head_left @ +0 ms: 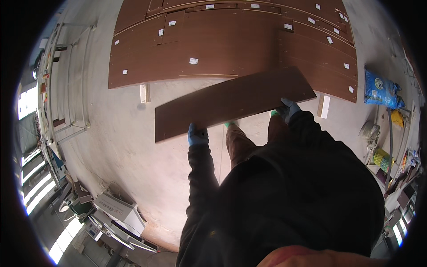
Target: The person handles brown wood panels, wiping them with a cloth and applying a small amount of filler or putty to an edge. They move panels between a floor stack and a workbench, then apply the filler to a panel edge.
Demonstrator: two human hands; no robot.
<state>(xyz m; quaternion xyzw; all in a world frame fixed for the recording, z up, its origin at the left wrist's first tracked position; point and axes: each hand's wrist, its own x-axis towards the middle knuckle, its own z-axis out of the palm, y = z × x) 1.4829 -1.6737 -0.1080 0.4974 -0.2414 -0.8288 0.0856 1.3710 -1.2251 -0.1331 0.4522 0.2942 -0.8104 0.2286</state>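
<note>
Daylight pours in from the bright, blown-out windows [27,101] at far left, leaving the grey concrete floor [120,133] evenly lit, while fisheye bending curves straight edges and a black vignette swallows the corners.

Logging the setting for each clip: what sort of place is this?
Probably a furniture or woodworking workshop: a stack of brown panels lies on the concrete floor, machinery stands nearby, and both gloved hands, left hand and right hand, carry another panel.
</note>
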